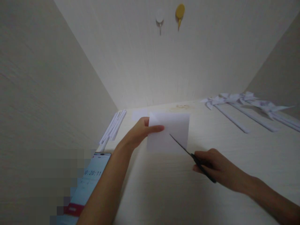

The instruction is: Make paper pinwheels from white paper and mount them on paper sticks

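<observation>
My left hand [139, 132] grips a white sheet of paper [173, 126] at its left edge, with the thumb lying across the front and the other fingers hidden behind. In my right hand [214, 167] is a pair of scissors [198, 161] with dark handles. Their blades point up and to the left, and the tip appears in front of the lower middle of the sheet. I cannot tell whether the tip touches the paper. The blades look closed together.
White rolled paper sticks [114, 126] lie at the left, near a phone [93, 178] showing a timer. Paper pinwheels [239, 98] on sticks lie at the right. Another paper piece [139, 114] is behind my left hand. A white hook [159, 17] and a yellow hook [180, 12] are on the wall.
</observation>
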`<action>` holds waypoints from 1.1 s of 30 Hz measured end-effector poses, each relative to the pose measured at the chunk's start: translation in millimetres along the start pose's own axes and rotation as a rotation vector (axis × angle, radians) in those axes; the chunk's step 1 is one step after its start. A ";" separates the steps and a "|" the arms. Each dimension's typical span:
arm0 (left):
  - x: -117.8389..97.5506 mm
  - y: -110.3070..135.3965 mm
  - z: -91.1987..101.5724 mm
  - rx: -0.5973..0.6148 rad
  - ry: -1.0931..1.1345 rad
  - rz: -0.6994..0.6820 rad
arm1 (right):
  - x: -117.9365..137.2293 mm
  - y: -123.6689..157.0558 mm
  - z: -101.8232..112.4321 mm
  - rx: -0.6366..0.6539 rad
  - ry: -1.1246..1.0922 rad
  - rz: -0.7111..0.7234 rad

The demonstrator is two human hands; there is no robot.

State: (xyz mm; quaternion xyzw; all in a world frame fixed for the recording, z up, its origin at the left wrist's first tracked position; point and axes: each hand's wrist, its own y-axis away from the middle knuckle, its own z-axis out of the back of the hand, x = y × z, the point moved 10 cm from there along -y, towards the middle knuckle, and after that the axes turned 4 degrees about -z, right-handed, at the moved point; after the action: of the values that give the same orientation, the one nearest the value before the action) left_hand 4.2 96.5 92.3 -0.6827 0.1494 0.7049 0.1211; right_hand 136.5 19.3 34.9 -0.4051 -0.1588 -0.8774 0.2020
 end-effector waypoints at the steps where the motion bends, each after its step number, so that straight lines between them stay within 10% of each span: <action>1: 2.3 0.1 0.6 -0.016 -0.028 0.016 | -0.4 0.2 -0.6 0.005 0.004 -0.002; 7: 0.1 -3.4 7.5 -0.100 -0.037 -0.040 | -4.6 -1.4 4.8 -0.067 0.062 -0.018; 16: -19.1 10.8 28.7 -0.560 0.163 -0.268 | -14.4 -4.3 8.4 -0.131 -0.069 -0.064; 33: -9.6 20.5 15.5 -0.699 0.466 -0.436 | -10.9 -6.4 -5.3 -0.051 -0.040 -0.083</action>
State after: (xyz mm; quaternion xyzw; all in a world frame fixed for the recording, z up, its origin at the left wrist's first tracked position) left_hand -17.5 83.6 103.2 -0.8379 -0.2205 0.4993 -0.0077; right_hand 136.4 25.0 22.4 -0.4205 -0.1571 -0.8806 0.1518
